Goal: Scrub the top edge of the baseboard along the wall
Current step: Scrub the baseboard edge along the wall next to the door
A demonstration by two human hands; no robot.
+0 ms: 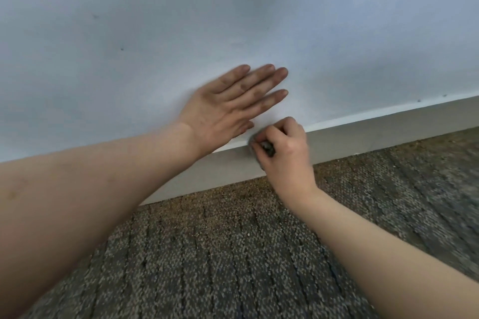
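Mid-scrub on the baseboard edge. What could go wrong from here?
1. The right hand pinches a small dark grey scrubber, mostly hidden in its fingers; it could slip onto the brown flecked carpet.
2. The scrubber sits where the grey-white baseboard meets the pale blue-grey wall; drifting up could scuff the paint.
3. The flat left hand may smudge the wall.

Floor is grey-brown speckled loop-pile carpet [220, 254], dark ribbed lines running near to far, tanner band along the far edge. Flat grey-white painted baseboard [375, 132] stands on that far edge, spanning left to right.
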